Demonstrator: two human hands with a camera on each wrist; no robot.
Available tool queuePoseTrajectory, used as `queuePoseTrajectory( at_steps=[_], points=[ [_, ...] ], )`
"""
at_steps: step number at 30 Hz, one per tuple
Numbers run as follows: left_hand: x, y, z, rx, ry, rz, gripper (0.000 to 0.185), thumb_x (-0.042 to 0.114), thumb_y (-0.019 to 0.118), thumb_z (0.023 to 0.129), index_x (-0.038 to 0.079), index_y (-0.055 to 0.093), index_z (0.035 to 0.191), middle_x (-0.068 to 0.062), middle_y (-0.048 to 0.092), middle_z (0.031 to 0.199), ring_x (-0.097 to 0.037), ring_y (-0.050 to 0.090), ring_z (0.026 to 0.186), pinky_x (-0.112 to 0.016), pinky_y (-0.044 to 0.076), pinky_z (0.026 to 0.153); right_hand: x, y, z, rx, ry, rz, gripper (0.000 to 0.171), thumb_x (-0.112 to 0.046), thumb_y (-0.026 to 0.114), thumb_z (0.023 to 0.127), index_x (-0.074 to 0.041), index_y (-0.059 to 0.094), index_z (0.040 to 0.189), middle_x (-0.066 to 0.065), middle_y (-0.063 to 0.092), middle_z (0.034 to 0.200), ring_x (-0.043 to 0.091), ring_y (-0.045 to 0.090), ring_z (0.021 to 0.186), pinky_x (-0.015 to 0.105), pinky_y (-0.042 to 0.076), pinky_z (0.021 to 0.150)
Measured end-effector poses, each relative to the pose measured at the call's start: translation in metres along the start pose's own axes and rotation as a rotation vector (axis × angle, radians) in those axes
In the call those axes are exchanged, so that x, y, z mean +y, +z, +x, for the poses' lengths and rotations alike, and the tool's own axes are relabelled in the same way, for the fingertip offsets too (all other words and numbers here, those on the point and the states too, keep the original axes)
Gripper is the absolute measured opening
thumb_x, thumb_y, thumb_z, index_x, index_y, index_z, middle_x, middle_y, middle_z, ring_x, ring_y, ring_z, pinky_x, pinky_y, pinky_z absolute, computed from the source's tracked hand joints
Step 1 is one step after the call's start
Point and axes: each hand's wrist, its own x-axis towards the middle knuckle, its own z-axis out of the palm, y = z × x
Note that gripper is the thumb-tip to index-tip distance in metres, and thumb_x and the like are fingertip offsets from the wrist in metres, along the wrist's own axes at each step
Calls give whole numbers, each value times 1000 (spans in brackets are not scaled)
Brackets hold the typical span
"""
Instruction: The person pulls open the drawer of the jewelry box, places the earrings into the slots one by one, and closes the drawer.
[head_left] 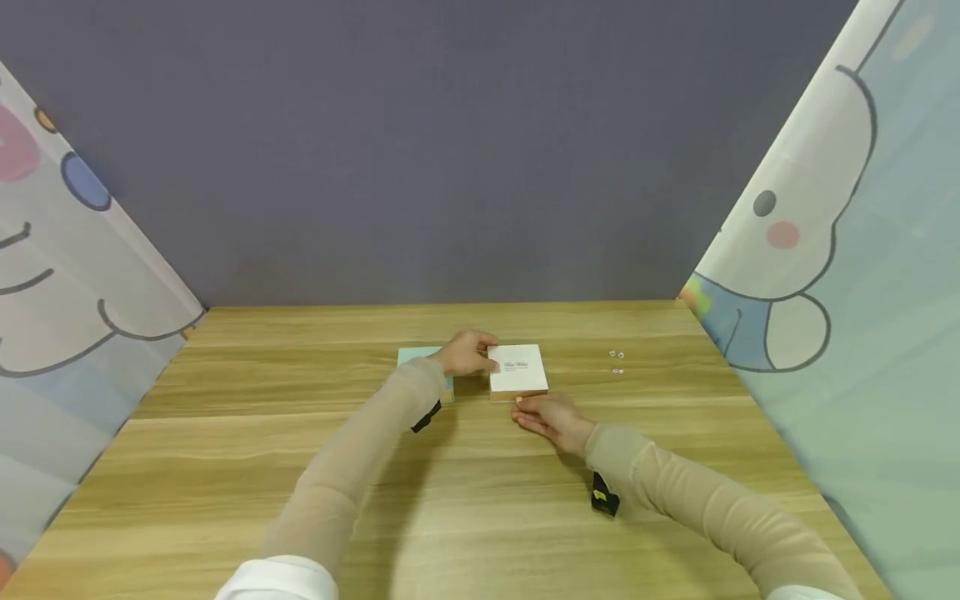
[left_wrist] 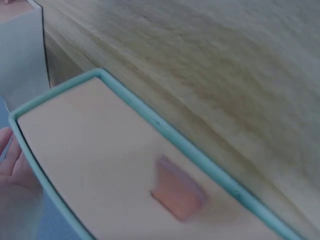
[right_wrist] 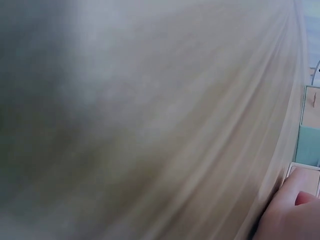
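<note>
A white box (head_left: 515, 367) with dark lettering on its lid lies on the table, its front side pinkish-tan. My left hand (head_left: 467, 353) holds it at the left side, thumb at the left edge and fingers at the far corner. At the near edge, the fingertips of my right hand (head_left: 553, 419) pinch the front, where a small pull tab sits; the fingers partly hide it. Under my left wrist is a mint-green box (head_left: 420, 354), half covered by the arm. The left wrist view shows its tan front with a pinkish pull tab (left_wrist: 179, 192).
Several small pale pieces (head_left: 617, 362), like earrings, lie in two pairs to the right of the white box. A dark grey wall (head_left: 450, 167) stands behind the wooden table (head_left: 300, 483). Cartoon-printed curtains (head_left: 862, 250) hang at both sides.
</note>
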Motion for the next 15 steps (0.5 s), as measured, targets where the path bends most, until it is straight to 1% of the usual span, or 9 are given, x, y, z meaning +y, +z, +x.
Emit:
queuePoseTrajectory(
  at_steps=[4,8,11,15],
  points=[
    [-1,2,1,8,-15,-10,60,19,70,82,3,45,135,-11,47,136,-28,45,123,-38,40,102,1,3,0,31,-16,6,34,2,55,88,11,49,120,5,66,74,8,64,68,16,54,64],
    [-2,4,3,25,-33,-10,61,19,71,81,3,46,134,-11,51,132,-25,49,116,-37,42,98,2,6,1,50,-29,-7,33,2,56,87,12,50,119,5,66,74,8,64,68,16,54,65],
    [-3,6,4,25,-51,-13,61,19,72,80,3,46,134,-11,52,129,-22,50,111,-36,43,96,2,8,3,78,-33,-22,32,2,58,87,12,53,116,5,67,74,8,64,67,16,54,64],
    [-7,8,6,32,-50,-15,62,20,73,80,4,47,133,-10,54,124,-19,51,105,-34,45,92,5,8,4,108,-50,-38,31,2,58,86,13,53,114,4,67,72,7,64,64,16,54,62]
  ],
)
